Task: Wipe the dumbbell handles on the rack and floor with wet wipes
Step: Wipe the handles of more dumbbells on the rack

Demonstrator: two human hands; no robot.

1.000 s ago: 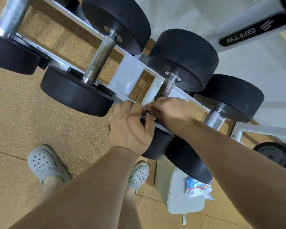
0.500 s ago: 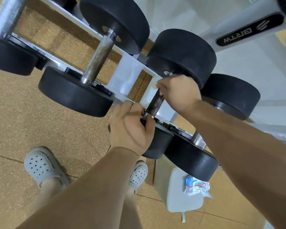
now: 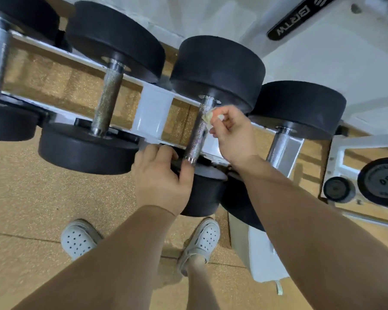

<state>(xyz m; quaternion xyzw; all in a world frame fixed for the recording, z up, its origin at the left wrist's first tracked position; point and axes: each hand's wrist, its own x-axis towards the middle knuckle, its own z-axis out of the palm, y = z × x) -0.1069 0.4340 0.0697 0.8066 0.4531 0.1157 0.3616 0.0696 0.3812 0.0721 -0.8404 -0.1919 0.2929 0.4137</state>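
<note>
Several black dumbbells lie across a white rack (image 3: 151,113). The middle dumbbell has a knurled steel handle (image 3: 198,135) running between its far head (image 3: 217,70) and its near head (image 3: 204,191). My left hand (image 3: 160,177) grips the near head, fingers curled over its top edge beside the handle's lower end. My right hand (image 3: 232,133) pinches a small crumpled wet wipe (image 3: 207,116) just to the right of the handle's upper end, off the steel or barely touching it. A dumbbell with a bare handle (image 3: 106,106) lies to the left, another (image 3: 279,146) to the right.
My two feet in white perforated clogs (image 3: 78,239) stand on the tan speckled floor below the rack. A white bag or box (image 3: 263,258) sits on the floor at my right foot. Weight plates (image 3: 382,181) lean at the far right. A white branded frame (image 3: 300,16) crosses the top.
My right hand slid up the middle handle from its lower end to its upper end, then let go and now holds the wipe beside it. The left hand stayed on the near head.
</note>
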